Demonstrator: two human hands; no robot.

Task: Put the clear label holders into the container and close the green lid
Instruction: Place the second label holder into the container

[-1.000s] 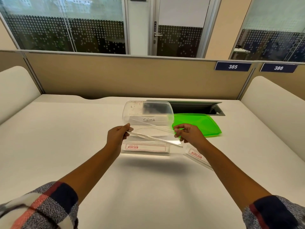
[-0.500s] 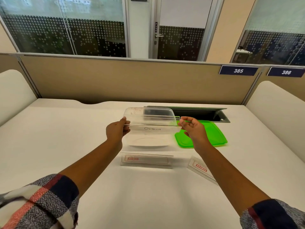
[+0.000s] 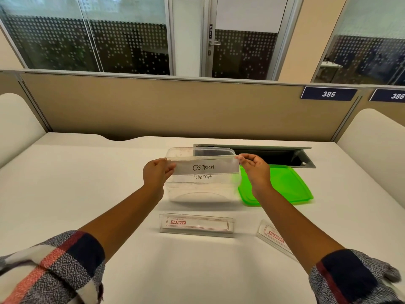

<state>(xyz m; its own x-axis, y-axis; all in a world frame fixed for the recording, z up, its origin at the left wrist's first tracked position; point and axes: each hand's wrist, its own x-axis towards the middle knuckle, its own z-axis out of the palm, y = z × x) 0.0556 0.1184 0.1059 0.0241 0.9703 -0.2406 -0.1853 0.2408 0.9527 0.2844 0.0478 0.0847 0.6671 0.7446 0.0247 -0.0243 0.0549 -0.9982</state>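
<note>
The left hand (image 3: pixel 156 174) and right hand (image 3: pixel 254 170) each pinch 1 end of the label holder marked OSTRICH (image 3: pixel 206 167), held level over the open clear container (image 3: pixel 201 191) between them. The green lid (image 3: pixel 282 185) lies just beyond the right wrist. 2 more label holders, 1 (image 3: pixel 196 224) between the forearms and 1 (image 3: pixel 274 234) partly hidden by the right forearm, lie on the table (image 3: pixel 87 183).

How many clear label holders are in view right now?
3: OSTRICH holder held over the container; one lying on the desk; one partly behind the right forearm. SIGMA may mark another inside.
</note>
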